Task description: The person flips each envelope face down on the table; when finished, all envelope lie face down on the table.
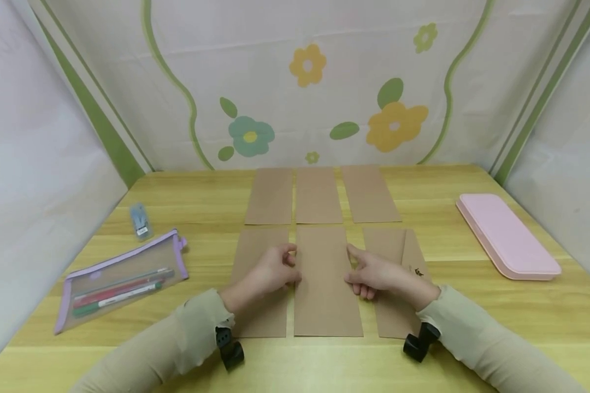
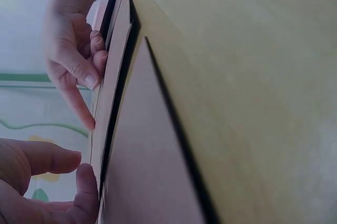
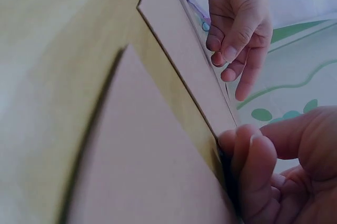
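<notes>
A flat brown paper envelope (image 1: 324, 295) lies in the middle of the front row, between the two hands. At its left edge is my left hand (image 1: 274, 268), thumb and fingertips touching the side. My right hand (image 1: 376, 271) is at the opposite edge, its index finger extended and its thumb against the side. Neither hand's fingers close round the paper. Beneath the left wrist lies another brown envelope (image 1: 263, 322); under the right one is a third envelope (image 1: 393, 316) with a flap seam and small dark print. In the right wrist view, the right hand's fingers (image 3: 258, 166) meet the paper edge.
Three more brown envelopes (image 1: 319, 196) form a back row. At left, a mesh pencil pouch (image 1: 123, 262) with purple trim holds several pens, and a small blue item (image 1: 140, 221) lies behind it. A pink case (image 1: 508, 234) sits at right. A floral curtain (image 1: 275, 82) hangs behind the table.
</notes>
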The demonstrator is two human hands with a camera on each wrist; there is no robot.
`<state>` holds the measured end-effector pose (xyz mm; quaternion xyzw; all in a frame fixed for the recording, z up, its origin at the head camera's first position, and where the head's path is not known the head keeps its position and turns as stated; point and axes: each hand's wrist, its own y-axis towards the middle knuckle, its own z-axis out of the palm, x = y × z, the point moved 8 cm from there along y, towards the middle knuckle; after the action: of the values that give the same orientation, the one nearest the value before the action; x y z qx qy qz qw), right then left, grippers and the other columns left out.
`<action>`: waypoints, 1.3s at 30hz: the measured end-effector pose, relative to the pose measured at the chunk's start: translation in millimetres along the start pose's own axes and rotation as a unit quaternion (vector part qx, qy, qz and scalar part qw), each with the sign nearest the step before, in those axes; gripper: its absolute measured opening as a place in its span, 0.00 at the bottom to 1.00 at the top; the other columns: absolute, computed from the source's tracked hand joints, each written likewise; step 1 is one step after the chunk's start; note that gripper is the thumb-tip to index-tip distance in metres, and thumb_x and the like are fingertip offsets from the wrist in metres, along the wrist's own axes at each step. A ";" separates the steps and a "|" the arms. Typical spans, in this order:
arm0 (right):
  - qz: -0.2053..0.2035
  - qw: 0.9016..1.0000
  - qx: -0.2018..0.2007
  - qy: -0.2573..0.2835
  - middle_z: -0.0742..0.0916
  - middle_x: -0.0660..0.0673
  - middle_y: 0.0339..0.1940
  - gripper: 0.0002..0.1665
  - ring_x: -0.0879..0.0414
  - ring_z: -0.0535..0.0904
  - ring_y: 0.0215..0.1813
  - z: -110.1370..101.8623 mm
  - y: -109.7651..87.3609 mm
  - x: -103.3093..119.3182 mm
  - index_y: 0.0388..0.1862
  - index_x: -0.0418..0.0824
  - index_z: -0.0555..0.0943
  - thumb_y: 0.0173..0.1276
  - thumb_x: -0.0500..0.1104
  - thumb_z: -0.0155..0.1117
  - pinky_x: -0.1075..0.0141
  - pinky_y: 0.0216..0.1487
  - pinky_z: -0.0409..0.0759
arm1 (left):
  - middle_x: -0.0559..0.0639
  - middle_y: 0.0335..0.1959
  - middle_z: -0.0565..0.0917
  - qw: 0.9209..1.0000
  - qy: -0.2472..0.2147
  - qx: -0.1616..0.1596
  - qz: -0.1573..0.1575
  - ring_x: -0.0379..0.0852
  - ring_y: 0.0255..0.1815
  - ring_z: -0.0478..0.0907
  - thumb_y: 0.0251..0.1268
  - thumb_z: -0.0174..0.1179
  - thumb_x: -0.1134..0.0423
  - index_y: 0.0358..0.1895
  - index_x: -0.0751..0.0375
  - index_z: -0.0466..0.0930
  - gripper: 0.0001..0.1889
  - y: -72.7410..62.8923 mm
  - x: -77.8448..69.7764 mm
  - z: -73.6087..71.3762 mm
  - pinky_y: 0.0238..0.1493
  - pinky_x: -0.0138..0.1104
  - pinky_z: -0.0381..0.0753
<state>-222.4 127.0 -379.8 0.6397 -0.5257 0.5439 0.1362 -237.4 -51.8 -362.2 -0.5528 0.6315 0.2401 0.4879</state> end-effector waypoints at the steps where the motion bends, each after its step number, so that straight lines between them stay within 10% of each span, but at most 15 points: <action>1: 0.000 1.000 -0.001 0.001 0.77 0.47 0.14 0.48 0.62 0.69 0.12 -0.3 -0.3 0.1 0.73 0.32 0.33 0.68 0.35 0.53 0.72 0.14 0.71 | 0.53 0.34 0.70 1.000 0.000 0.000 0.000 0.42 0.22 0.70 0.48 0.62 0.78 0.64 0.72 0.63 0.34 -0.2 -0.8 0.2 0.17 0.29 0.72; 8: -0.030 0.999 -0.022 0.026 0.78 0.46 0.17 0.48 0.61 0.72 0.17 -11.2 -7.0 5.4 0.73 0.30 0.36 0.66 0.34 0.55 0.70 0.19 0.75 | 0.56 0.37 0.75 0.999 0.012 0.002 0.035 0.42 0.29 0.72 0.48 0.62 0.76 0.61 0.71 0.68 0.31 -0.5 -9.4 3.4 0.23 0.29 0.75; 20: -0.045 0.997 -0.062 -0.018 0.79 0.43 0.24 0.45 0.55 0.76 0.27 -48.6 -41.7 10.4 0.72 0.28 0.46 0.66 0.42 0.58 0.64 0.29 0.79 | 0.62 0.49 0.75 0.990 -0.093 0.062 0.084 0.45 0.44 0.75 0.54 0.58 0.75 0.62 0.70 0.67 0.28 2.2 -33.8 34.9 0.41 0.30 0.78; 32: -0.048 0.987 -0.133 -0.083 0.76 0.32 0.51 0.43 0.47 0.75 0.46 -81.1 -72.4 -3.2 0.70 0.29 0.54 0.65 0.48 0.60 0.62 0.40 0.78 | 0.59 0.63 0.68 0.976 -0.154 0.139 0.065 0.52 0.59 0.71 0.56 0.61 0.71 0.67 0.65 0.60 0.33 11.6 -48.2 77.3 0.58 0.38 0.73; 39: -0.017 0.983 -0.151 -0.098 0.65 0.23 0.63 0.45 0.32 0.63 0.63 -91.2 -82.7 -21.8 0.70 0.28 0.52 0.65 0.51 0.59 0.44 0.56 0.70 | 0.61 0.66 0.65 0.972 -0.167 0.156 0.056 0.54 0.62 0.68 0.56 0.59 0.72 0.67 0.68 0.58 0.34 15.8 -49.0 95.4 0.62 0.40 0.69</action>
<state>-201.7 240.4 -331.3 0.6709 -0.6015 0.3905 0.1888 -222.9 55.6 -361.7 -0.3855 0.6005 0.2548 0.6526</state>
